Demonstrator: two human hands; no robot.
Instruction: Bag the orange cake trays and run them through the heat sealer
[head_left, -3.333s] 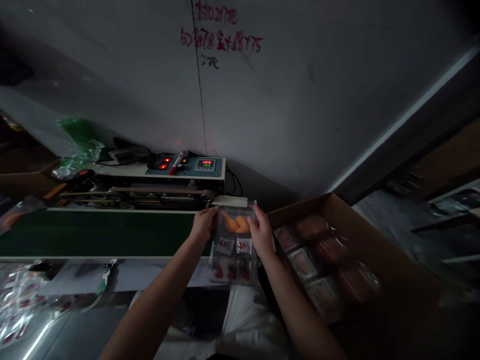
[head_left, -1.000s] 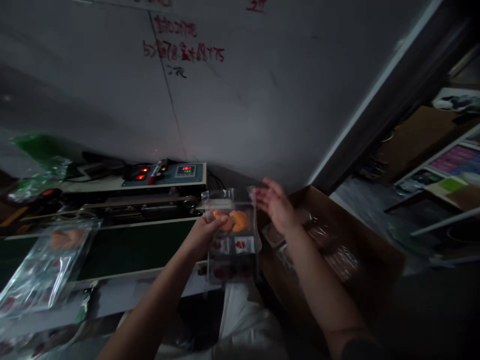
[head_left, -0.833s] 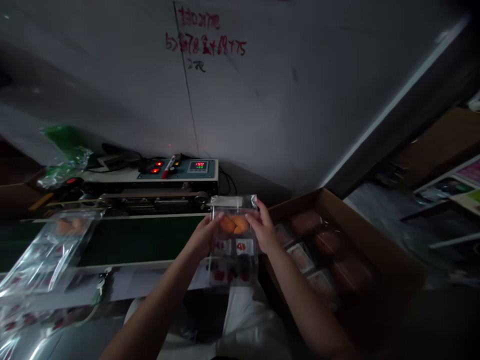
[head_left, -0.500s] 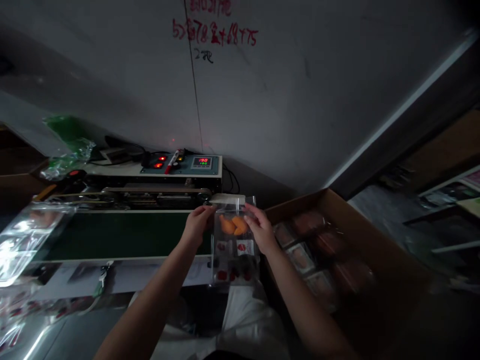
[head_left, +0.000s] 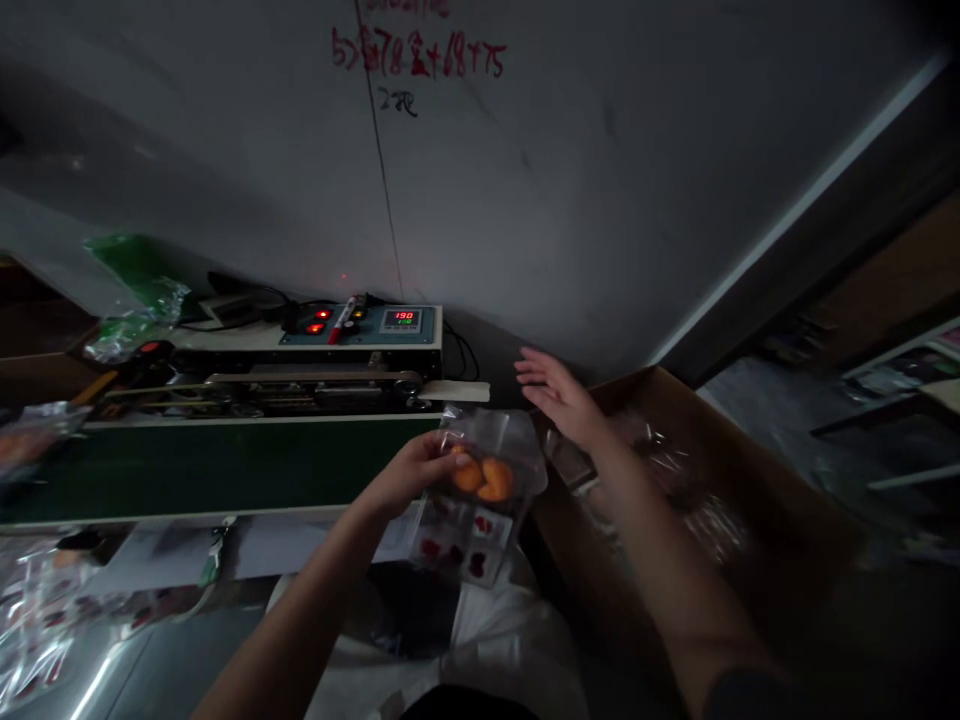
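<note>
My left hand [head_left: 415,472] pinches the upper left side of a clear plastic pack [head_left: 520,450]. Two orange pieces [head_left: 495,481] show in its upper part, with a small white-and-red packet and dark red items below. The pack hangs tilted just off the right end of a green conveyor belt [head_left: 225,460]. Up and to the right, my right hand [head_left: 559,390] is raised with fingers stretched out and nothing in it, above the near-left edge of a cardboard box [head_left: 630,395]. Clear packs [head_left: 660,445] lie in the box, partly hidden by my right forearm.
Behind the belt stands a sealing machine [head_left: 360,328] with lit red switches, a display and a red-and-white marker [head_left: 343,321] on top. A pale strip [head_left: 457,391] juts from its right end. Another pack [head_left: 34,435] is on the belt's far left. Several packs [head_left: 52,620] lie at lower left.
My right hand has let go of the pack and moved up and right. The pack, now in my left hand alone, has tilted and shifted slightly right. The pack at far left has moved further left.
</note>
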